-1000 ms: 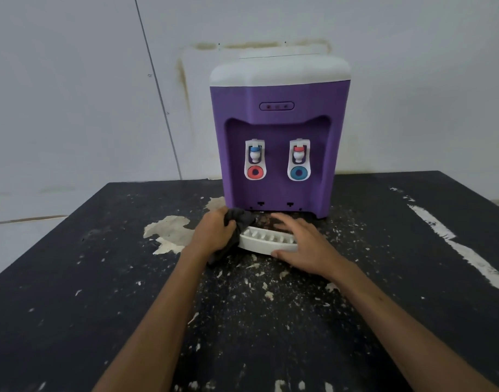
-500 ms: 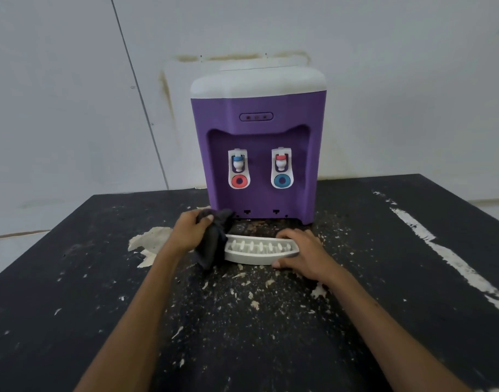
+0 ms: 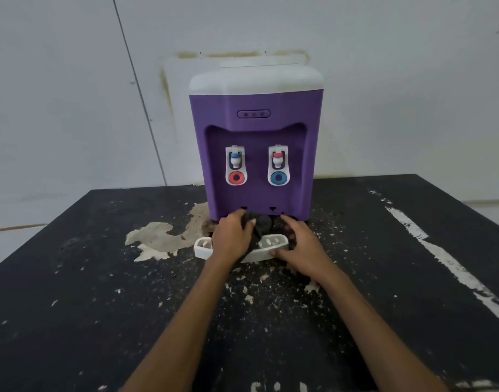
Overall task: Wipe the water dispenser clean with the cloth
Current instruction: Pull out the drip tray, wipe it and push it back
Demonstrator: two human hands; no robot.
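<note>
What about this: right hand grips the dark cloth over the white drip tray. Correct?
No, wrong hand. The head view shows the left hand gripping the dark cloth over the white drip tray; the right hand holds the tray's end.

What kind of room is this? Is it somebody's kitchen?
Hard to say for sure. It looks like a plain back room or workroom, not clearly a kitchen: a purple water dispenser stands on a black table with flaking paint, against a bare white wall with stain marks.
</note>
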